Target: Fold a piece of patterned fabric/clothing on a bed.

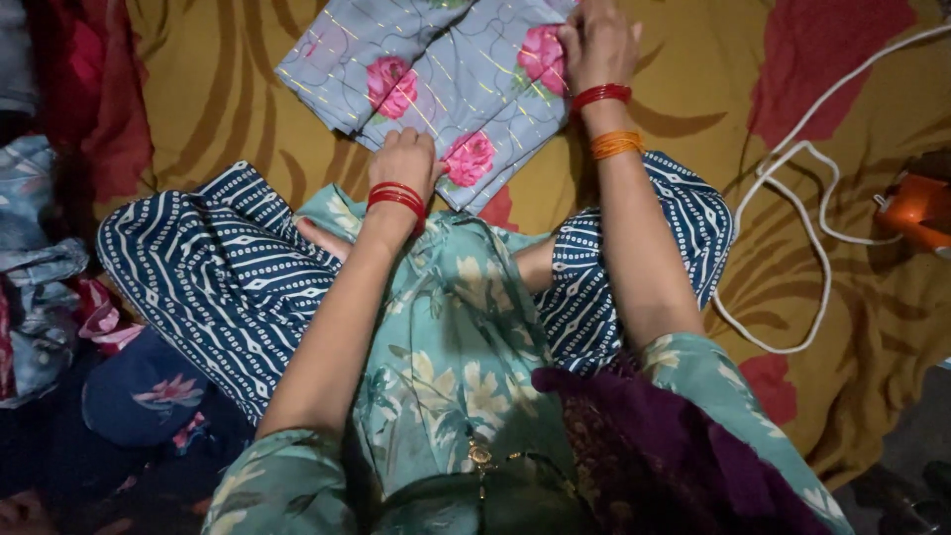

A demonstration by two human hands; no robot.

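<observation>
At your far left lies a heap of crumpled blue and pink patterned clothes [40, 267], pushed off to the side of the mustard-yellow bedsheet with large red flowers [792, 327] that you sit on with legs crossed.

Your left hand [404, 159] rests palm-down with fingers curled on the near edge of the folded grey-blue cotton cloth printed with pink roses and thin yellow lines [436, 74]. It looks to be pinning that edge flat against the sheet so the fold keeps its shape. The cloth lies straight ahead of your knees, slanted, its near corner touching your blue-and-white patterned trousers [218, 277].

Your right hand [594, 40] is further out on the cloth's far right part, fingers bent and closed over the fabric near a rose; whether it pinches a layer or only presses, I cannot tell. With one hand near and one far, the cloth appears to be held taut along its length.

To your right, a white cord [792, 163] loops loosely over the sheet and runs toward an orange plastic appliance [921, 208] at the frame's edge, set well apart from the cloth. No packages, labels or signs show anywhere.
</observation>
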